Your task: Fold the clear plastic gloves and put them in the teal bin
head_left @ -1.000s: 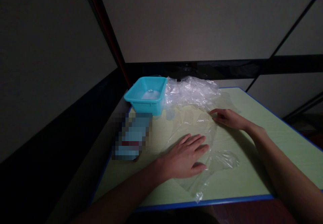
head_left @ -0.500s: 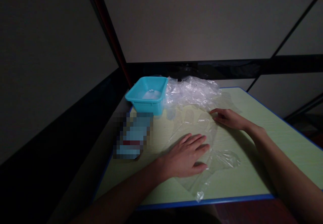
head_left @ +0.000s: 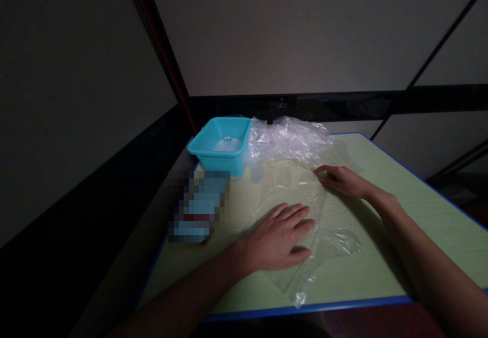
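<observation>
A clear plastic sheet or bag (head_left: 328, 236) lies spread flat on a light green table (head_left: 412, 201) with a blue edge. My left hand (head_left: 280, 236) rests palm down on its near left part, fingers stretched out together. My right hand (head_left: 341, 179) lies on the sheet's far edge, fingers extended and pressing down. Neither hand grips anything.
A turquoise plastic tub (head_left: 221, 144) stands at the table's far left corner, something pale inside. A crumpled heap of clear plastic (head_left: 290, 140) sits right beside it. A blurred-out bluish object (head_left: 198, 206) lies at the left edge. Dark walls and a black rail surround the table.
</observation>
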`<state>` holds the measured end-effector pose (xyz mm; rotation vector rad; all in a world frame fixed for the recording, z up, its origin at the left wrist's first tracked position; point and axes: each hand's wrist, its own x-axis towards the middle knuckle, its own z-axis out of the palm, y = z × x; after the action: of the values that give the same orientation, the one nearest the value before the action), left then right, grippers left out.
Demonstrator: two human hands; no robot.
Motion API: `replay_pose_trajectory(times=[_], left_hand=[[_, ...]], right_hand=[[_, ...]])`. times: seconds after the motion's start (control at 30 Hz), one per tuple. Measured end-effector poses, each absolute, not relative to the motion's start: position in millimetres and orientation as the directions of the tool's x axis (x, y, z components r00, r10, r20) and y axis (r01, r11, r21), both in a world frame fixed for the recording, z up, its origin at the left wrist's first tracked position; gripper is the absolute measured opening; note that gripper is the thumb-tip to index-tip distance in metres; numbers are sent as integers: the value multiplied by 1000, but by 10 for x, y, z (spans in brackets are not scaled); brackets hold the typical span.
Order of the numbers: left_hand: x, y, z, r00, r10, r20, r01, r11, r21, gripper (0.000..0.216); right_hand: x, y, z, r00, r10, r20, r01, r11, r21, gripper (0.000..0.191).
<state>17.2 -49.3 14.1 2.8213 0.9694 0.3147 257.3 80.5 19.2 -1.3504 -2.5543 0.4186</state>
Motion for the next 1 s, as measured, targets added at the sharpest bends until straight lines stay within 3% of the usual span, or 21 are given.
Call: replay_pose_trajectory(times=[0.13,0.27,0.33,0.43,0.53,0.77,1.0], left_hand=[[176,-484,135,768,621,156,590,-781,203,51],[188,-463,129,759,631,159,603,-774,194,50],[195,-452,132,754,637,161,611,-770,185,49],[207,-438,145,746,646,159,624,-762,170,47],[223,-428,156,735,660,154,638,-751,169,48],[248,-424,153,733,659,170,636,-752,172,52],[237,-423,158,737,654,170,633,-756,165,50]], right_hand=[[2554,785,231,-544,838,54,792,533,-297,38],[2477,702,284,-426,892,150,863,451,-227,35],[2407,552,299,-383,896,226,871,431,-236,35],[2309,184,245,-482,812,329,740,578,-344,37],[2275,-190,95,-600,752,273,684,659,-312,49],[2358,-403,-111,-697,683,217,686,724,-75,66],[2370,-387,-93,-700,673,239,680,730,-68,68]])
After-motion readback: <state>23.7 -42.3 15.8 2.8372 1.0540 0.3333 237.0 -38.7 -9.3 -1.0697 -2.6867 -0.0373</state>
